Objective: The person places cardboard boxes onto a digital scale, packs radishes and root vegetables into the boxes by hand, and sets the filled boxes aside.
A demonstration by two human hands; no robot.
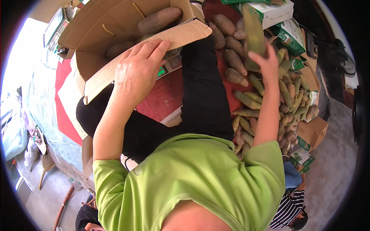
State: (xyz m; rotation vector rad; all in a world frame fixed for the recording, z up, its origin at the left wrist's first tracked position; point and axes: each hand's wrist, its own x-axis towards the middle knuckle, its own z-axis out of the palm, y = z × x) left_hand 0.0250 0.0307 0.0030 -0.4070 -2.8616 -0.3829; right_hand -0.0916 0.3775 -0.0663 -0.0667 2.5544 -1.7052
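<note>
My left hand (137, 71) is closed on the near flap (185, 36) of a large open cardboard box (104, 17), its fingers laid over the flap. Inside the box lie a big brownish root vegetable (160, 20) and others partly hidden by the flap. Out to the right, my right hand (268, 63) grips a long green radish (253, 34), smeared by motion and pointing away from me. Beneath and beside that hand spreads a heap of green radishes (246, 100) and thick brownish roots (234, 61).
A scale with a lit green display (161, 72) shows under the flap. Green and white cartons (289, 34) stand at the far right, near a black fan (341, 57). An open brown carton (313, 131) sits beyond the heap. A person in a striped top (287, 208) is at lower right.
</note>
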